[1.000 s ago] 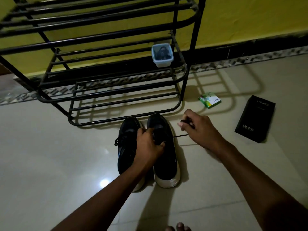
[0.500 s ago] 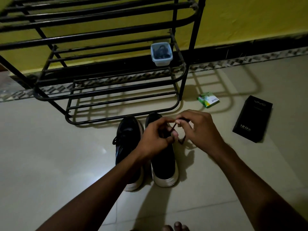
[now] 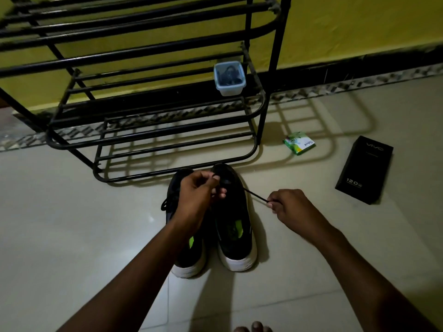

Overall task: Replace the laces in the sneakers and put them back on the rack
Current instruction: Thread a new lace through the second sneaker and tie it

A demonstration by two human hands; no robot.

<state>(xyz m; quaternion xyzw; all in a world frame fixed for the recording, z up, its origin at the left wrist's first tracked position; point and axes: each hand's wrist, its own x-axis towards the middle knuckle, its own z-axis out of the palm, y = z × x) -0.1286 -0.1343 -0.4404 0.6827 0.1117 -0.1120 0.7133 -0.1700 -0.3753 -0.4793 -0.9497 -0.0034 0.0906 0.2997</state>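
Where the pair stands on the floor, toes toward the rack (image 3: pixel 153 137), the lace (image 3: pixel 255 194) runs taut from the front eyelets of the right-hand sneaker (image 3: pixel 236 236), out toward the person's right.
Right hand (image 3: pixel 292 209): pinching the lace's free end, clear of the shoe.
Left hand (image 3: pixel 199 195): fingers curled over the front eyelets, apparently pinching the lace there.
Other sneaker (image 3: pixel 189 257): just beside, heels level.
Next pull: probably rightward along the lace's line.

Your left sneaker (image 3: pixel 189 257) and right sneaker (image 3: pixel 236 236), both black with white soles, stand side by side just in front of the black metal rack (image 3: pixel 153 140), toes at its lowest front rail. From the right sneaker's toe end a thin black lace (image 3: pixel 255 195) stretches taut, slanting away from the rack
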